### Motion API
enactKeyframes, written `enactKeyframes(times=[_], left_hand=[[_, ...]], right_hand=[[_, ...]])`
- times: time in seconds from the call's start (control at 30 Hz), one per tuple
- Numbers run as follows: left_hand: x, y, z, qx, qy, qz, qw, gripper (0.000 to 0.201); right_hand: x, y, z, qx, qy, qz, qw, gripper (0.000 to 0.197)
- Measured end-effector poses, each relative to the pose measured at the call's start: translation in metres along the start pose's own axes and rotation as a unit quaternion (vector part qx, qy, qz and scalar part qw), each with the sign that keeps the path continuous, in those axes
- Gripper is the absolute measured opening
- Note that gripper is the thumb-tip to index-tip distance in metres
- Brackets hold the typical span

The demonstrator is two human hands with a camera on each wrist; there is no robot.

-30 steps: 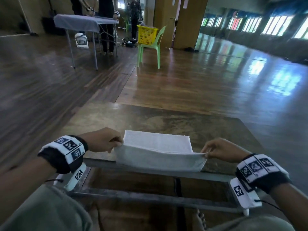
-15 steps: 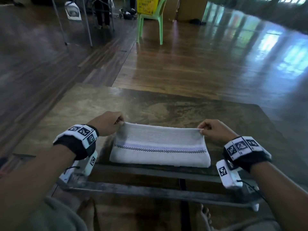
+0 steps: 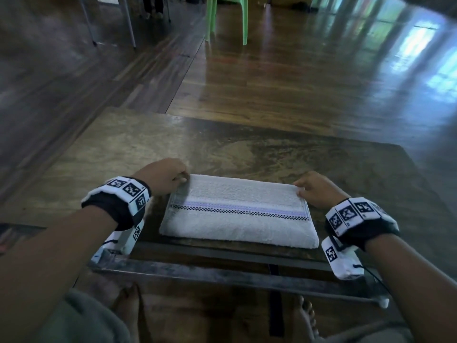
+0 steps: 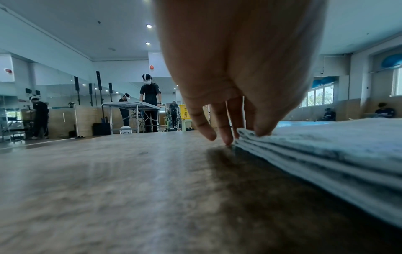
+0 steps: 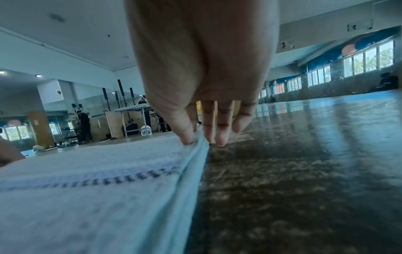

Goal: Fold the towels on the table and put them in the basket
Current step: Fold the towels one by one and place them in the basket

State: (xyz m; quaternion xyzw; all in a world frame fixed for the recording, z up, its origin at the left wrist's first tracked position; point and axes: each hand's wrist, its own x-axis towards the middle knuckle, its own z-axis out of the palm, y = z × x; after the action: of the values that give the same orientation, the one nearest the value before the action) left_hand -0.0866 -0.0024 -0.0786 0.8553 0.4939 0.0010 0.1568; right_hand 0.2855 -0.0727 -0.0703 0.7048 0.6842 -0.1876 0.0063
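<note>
A white towel (image 3: 238,214) with a purple and black checked stripe lies folded in several layers on the brown table (image 3: 148,149), close to its near edge. My left hand (image 3: 170,178) pinches the towel's far left corner; in the left wrist view the thumb (image 4: 263,132) lies on top of the towel (image 4: 326,154) and the fingers stand against its edge. My right hand (image 3: 309,188) pinches the far right corner of the towel (image 5: 97,189), thumb (image 5: 187,139) on top. A yellow basket (image 4: 184,112) stands on a green chair far across the room.
The table's metal frame (image 3: 222,273) runs along the near edge, with my bare feet (image 3: 303,315) below it. The green chair's legs (image 3: 227,18) stand on the wooden floor beyond the table. Other people work at a grey table (image 4: 132,104) far off.
Both hands have carried the towel's lifted near edge forward and laid it on the far edge. The towel now lies flat with the stripe on top. The head view has tilted down.
</note>
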Motion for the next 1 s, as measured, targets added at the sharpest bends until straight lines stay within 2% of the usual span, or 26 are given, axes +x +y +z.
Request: enactKeyframes(times=[0.13, 0.2, 0.27, 0.3, 0.37, 0.43, 0.47, 0.57, 0.63, 0.67, 0.73, 0.8, 0.83, 0.87, 1.0], left_hand=[[0.000, 0.001, -0.002, -0.028, 0.005, -0.018, 0.999, 0.009], [-0.001, 0.004, -0.008, -0.039, 0.003, -0.019, 0.999, 0.003], [-0.004, 0.007, -0.019, -0.048, 0.019, -0.011, 0.999, 0.006], [-0.005, 0.010, -0.026, -0.045, 0.044, -0.004, 0.998, 0.009], [-0.010, 0.013, -0.042, -0.021, 0.150, 0.032, 0.988, 0.012], [-0.017, 0.016, -0.058, 0.019, 0.279, 0.084, 0.956, 0.010], [-0.021, 0.017, -0.065, 0.036, 0.324, 0.104, 0.940, 0.011], [-0.033, 0.021, -0.076, 0.046, 0.373, 0.143, 0.915, 0.017], [-0.040, 0.022, -0.072, 0.032, 0.353, 0.164, 0.920, 0.022], [-0.042, 0.021, -0.067, 0.018, 0.322, 0.170, 0.931, 0.024], [-0.048, 0.016, -0.050, -0.005, 0.216, 0.167, 0.962, 0.024], [-0.052, 0.008, -0.031, 0.029, 0.089, 0.142, 0.985, 0.018], [-0.054, 0.006, -0.024, 0.054, 0.035, 0.121, 0.991, 0.018], [-0.056, 0.005, -0.019, 0.068, 0.004, 0.102, 0.992, 0.021], [-0.057, 0.004, -0.007, 0.058, 0.013, 0.086, 0.995, 0.022]], right_hand=[[-0.007, -0.006, -0.003, 0.005, 0.025, 0.047, 0.999, 0.015], [-0.011, -0.008, -0.007, 0.020, 0.043, 0.038, 0.998, 0.011], [-0.015, -0.011, -0.015, 0.034, 0.080, 0.023, 0.996, 0.009], [-0.017, -0.013, -0.020, 0.031, 0.112, 0.014, 0.993, 0.011], [-0.024, -0.017, -0.034, 0.016, 0.202, -0.009, 0.979, 0.016], [-0.033, -0.020, -0.048, 0.008, 0.308, -0.036, 0.951, 0.018], [-0.038, -0.020, -0.054, 0.006, 0.351, -0.042, 0.935, 0.018], [-0.052, -0.015, -0.062, -0.016, 0.415, -0.068, 0.907, 0.017], [-0.058, -0.008, -0.059, -0.021, 0.403, -0.106, 0.909, 0.018], [-0.061, -0.003, -0.054, -0.022, 0.376, -0.126, 0.918, 0.020], [-0.065, 0.007, -0.041, -0.031, 0.271, -0.154, 0.950, 0.025], [-0.071, 0.013, -0.027, -0.058, 0.124, -0.124, 0.983, 0.019], [-0.073, 0.018, -0.020, -0.066, 0.067, -0.101, 0.990, 0.018], [-0.074, 0.022, -0.014, -0.061, 0.040, -0.092, 0.993, 0.019], [-0.074, 0.032, -0.003, -0.025, 0.060, -0.099, 0.993, 0.019]])
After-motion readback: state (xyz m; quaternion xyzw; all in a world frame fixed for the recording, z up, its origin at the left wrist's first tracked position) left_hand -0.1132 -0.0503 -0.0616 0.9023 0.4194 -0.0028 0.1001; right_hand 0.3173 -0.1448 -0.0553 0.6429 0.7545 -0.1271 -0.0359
